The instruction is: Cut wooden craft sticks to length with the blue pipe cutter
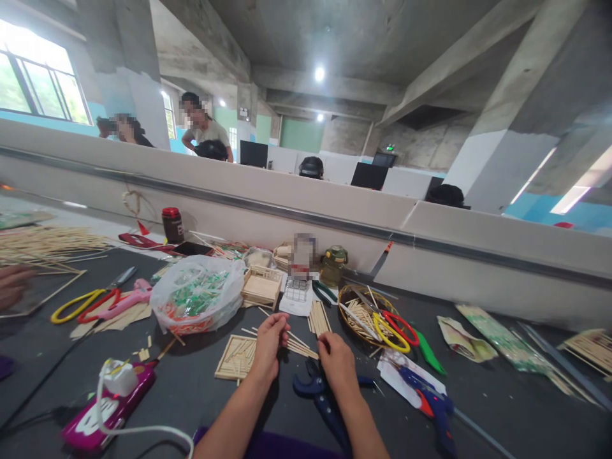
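Note:
My left hand [270, 344] is closed in a pinch above the table, and what its fingers hold, if anything, is too small to make out. Several thin wooden sticks [301, 349] run between my two hands. Fingers curled, my right hand [337, 358] grips the near ends of these sticks. Blue-handled cutting pliers [319, 394] lie just below, partly covered by my right wrist. Beside my left hand is a small stick-built panel [235, 357]. A row of short sticks [319, 317] lies beyond my right fingertips, near a small stick-built box [261, 287].
A plastic bag [196, 293] of green and orange pieces stands left, by scissors [98, 303] and a purple power strip [112, 405]. Right are a stick basket [361, 319] with scissors and a blue glue gun [430, 401]. Another person's hand [14, 287] is far left; a partition [287, 197] runs behind.

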### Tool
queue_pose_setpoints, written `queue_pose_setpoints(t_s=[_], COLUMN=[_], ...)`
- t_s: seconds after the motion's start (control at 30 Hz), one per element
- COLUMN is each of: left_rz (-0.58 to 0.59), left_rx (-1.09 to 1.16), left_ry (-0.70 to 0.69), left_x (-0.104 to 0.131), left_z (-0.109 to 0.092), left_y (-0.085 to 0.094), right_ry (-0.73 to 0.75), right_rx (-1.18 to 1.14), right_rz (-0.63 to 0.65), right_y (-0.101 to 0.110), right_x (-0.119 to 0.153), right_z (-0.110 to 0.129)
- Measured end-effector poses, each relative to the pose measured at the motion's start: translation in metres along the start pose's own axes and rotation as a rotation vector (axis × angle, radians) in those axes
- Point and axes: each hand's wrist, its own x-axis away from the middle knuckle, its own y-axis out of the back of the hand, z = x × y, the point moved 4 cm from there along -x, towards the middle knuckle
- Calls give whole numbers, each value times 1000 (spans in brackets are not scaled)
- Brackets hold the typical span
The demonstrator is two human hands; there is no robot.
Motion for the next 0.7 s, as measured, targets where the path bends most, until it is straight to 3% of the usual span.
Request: queue_pose_setpoints(t_s=[0.33, 0.5, 0.7], left_rz=[6, 6, 0], left_rx=[-19, -14, -7], left_ry=[13, 1, -5], left_x=[1, 2, 1], left_z=[-1, -4, -5], left_y=[-2, -2, -1], right_ry=[-133, -110, -115], right_rx=[-61, 7, 161], right_rz=[-109, -36, 63], right_y=[14, 11, 10], right_x=[-15, -32, -19], right_z=[-21, -27, -34])
